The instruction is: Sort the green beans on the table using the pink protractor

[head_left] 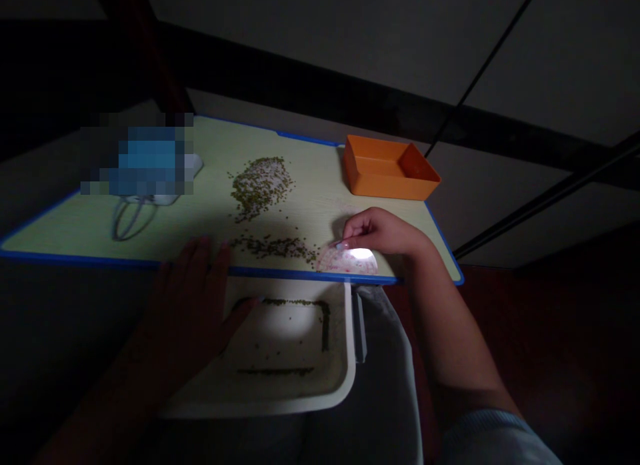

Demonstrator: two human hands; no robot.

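Note:
My left hand (193, 298) grips the near left edge of a white tray (295, 401) held just below the table's front edge; fingers curl over its rim. The tray holds green beans lined along its walls. My right hand (377, 233) rests on the table (100, 225) near its front edge, fingers curled and pinched over a small pile of pinkish grains (340, 259) beside a bright light patch. A row of green beans (273, 246) lies between both hands. A larger mixed heap of green beans and pale grains (261, 183) sits farther back.
An orange rectangular box (390, 168) stands at the table's far right corner. A blurred blue object with a white base (150, 161) and a looped cable (131, 218) occupy the left side. The table has a blue rim. The surroundings are dark.

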